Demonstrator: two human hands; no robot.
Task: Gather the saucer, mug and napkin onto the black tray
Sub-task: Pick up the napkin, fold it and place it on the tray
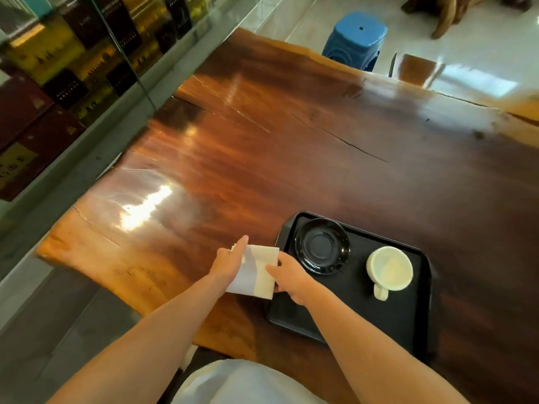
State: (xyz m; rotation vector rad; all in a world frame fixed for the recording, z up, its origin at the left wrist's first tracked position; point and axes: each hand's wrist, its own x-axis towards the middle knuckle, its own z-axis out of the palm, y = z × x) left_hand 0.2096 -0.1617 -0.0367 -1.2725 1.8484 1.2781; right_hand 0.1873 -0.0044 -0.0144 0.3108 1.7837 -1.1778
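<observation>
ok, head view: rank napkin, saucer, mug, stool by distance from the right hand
1. napkin: in the right hand, left of the tray
2. saucer: tray's far-left corner
3. mug: right side of tray
4. stool: beyond the table

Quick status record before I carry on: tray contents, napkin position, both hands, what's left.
tray: black rectangular plastic tray on the glossy wooden table
on tray: round black saucer; cream ceramic mug, upright beside the saucer, not on it
napkin: white folded paper napkin, just left of the tray, overlapping its edge
left hand: grip on napkin's left side
right hand: grip on napkin's right edge
remaining: napkin onto tray
</observation>
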